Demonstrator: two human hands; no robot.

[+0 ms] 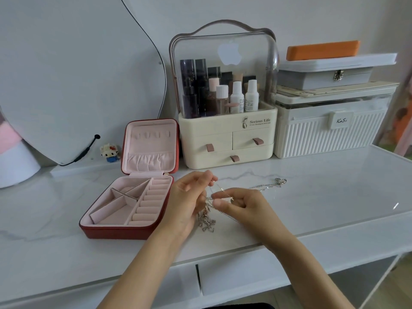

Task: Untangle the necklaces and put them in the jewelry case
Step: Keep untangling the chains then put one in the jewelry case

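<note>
While cluttered, white marble tabletop [312, 197]

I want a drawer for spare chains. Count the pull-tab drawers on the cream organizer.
3: upper left drawer, upper right drawer, wide bottom drawer of the cream plastic cosmetics organizer.

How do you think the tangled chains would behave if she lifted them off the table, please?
Probably floppy: the chains droop in loops below the left hand and right hand. Likely light, since fingertip pinches hold them. Apt to snag, as one strand trails across the table toward a clasp.
</note>
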